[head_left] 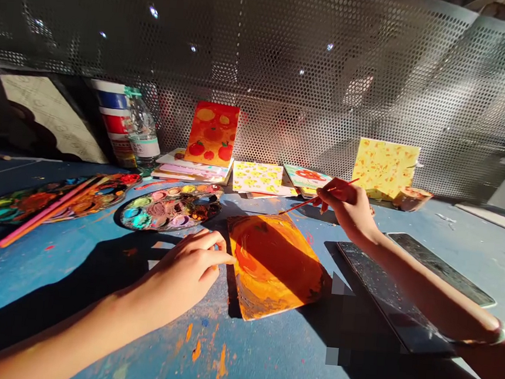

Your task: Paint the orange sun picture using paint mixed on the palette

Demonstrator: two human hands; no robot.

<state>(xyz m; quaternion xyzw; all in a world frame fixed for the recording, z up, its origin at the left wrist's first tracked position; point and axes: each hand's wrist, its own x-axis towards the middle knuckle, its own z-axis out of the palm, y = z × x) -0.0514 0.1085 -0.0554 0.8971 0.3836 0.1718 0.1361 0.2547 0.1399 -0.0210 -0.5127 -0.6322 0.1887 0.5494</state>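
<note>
An orange painted board (279, 262) lies flat on the blue table (167, 353), its colours running from orange to brown at the edges. My left hand (197, 261) rests at the board's left edge, fingers curled and index fingertip touching it. Above the board's far right side, my right hand (343, 206) grips a thin paintbrush (299, 206), whose tip is at the board's far edge. Two paint palettes, a round one (169, 209) and a longer one (35, 197), stand to the left, with a pink and an orange brush (51, 210) across the longer one.
A tablet (384, 295) and a phone (444, 268) lie under my right forearm. Along the perforated metal screen (281, 68) stand a red-orange painting (213, 133), a yellow painting (385, 166), a clear bottle (142, 133) and stacked paint tubs (116, 121).
</note>
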